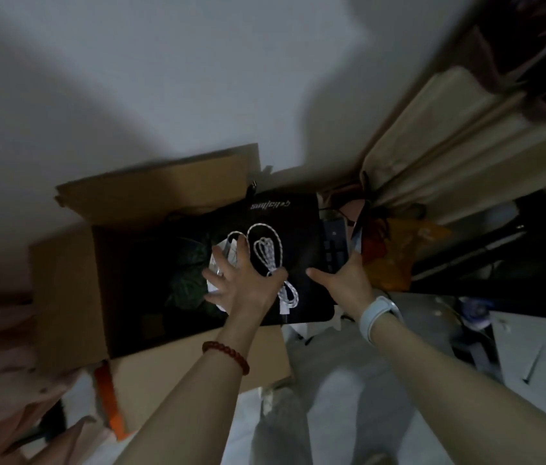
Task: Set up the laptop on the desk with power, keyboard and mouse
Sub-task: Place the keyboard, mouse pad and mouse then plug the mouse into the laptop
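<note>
Counted: one open cardboard box (74,290); one black flat pad (302,250) with white lettering; one coiled white braided cable (266,253); one dark keyboard (334,250); two hands, left hand (241,283), right hand (348,280); one bead bracelet (226,355); one pale wristband (377,315).

The room around me is dim. A plain white wall (171,72) faces me; beige curtains (439,146) hang at my right; pale floor (342,364) lies below.

Open cardboard box (74,290) on floor beside beige curtain (432,156)
</note>
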`<state>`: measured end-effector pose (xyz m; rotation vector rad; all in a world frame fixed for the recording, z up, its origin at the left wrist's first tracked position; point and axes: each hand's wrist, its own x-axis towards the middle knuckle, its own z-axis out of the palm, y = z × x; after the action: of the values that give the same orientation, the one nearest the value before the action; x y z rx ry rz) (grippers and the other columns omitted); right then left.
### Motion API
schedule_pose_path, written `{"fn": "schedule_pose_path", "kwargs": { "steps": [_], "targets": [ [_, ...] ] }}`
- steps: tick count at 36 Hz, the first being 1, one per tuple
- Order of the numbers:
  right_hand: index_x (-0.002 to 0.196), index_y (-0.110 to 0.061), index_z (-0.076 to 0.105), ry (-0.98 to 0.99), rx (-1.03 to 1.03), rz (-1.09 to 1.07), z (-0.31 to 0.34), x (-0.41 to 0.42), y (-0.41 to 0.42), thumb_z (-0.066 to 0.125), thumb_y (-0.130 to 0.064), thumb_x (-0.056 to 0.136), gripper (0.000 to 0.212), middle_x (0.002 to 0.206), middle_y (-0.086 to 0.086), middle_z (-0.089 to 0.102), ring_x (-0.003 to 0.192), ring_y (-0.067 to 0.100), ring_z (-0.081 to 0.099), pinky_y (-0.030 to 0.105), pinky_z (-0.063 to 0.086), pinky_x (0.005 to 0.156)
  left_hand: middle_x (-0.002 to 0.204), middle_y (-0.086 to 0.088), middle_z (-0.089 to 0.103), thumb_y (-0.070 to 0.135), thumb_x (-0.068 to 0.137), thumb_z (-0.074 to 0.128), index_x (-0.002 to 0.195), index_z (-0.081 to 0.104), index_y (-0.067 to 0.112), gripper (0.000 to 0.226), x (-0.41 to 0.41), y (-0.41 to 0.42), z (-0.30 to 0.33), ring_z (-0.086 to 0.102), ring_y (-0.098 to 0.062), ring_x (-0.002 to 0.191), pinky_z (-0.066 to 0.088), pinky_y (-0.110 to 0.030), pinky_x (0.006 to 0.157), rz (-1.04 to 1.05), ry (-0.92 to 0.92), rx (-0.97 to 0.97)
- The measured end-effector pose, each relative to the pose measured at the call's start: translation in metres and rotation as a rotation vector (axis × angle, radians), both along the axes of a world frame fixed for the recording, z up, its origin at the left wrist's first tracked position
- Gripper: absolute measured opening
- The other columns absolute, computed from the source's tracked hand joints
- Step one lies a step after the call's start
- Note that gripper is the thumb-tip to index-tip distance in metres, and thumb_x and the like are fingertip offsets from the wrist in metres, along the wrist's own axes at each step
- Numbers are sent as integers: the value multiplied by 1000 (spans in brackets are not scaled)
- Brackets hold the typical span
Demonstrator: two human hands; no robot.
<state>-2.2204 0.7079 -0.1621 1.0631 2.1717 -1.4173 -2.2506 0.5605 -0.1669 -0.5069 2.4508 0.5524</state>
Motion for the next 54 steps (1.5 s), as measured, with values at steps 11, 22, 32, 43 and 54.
{"fn": "schedule_pose_path", "kwargs": {
  "steps": [11,22,32,43,54],
  "targets": [
    [112,-15,47,60,-125,-37,36,11,-17,78,-21,70,53,113,6,60,106,24,58,40,50,93,136,-10,23,31,69,65,136,23,33,79,-10,-63,31,38,-43,116,41,-46,91,-34,38,198],
    [98,-16,45,183,22,202,147,-10,-69,70,-35,73,40,95,4,61,84,26,61,39,54,71,138,-6,24,20,72,65,134,32,31,72,28,-87,145,44,-37,113,45,-51,91,107,290,337],
    [85,-30,47,396,82,196,277,23,-29,74,-30,68,32,75,-19,56,65,1,53,27,48,59,136,1,27,18,70,67,132,36,36,71,49,-79,274,38,-29,122,41,-42,99,-20,569,417],
    [92,-28,58,689,-131,-86,420,152,84,79,-13,68,36,91,-6,68,76,0,67,12,51,55,133,2,30,15,69,72,130,39,37,72,121,18,397,40,-22,121,42,-37,98,-310,894,560],
    [98,-26,59,829,-79,-505,468,389,200,78,-11,67,39,86,-8,72,76,7,70,17,54,57,135,1,30,14,69,73,131,39,37,74,265,165,441,38,-23,123,40,-40,101,-719,887,808]
  ]
}}
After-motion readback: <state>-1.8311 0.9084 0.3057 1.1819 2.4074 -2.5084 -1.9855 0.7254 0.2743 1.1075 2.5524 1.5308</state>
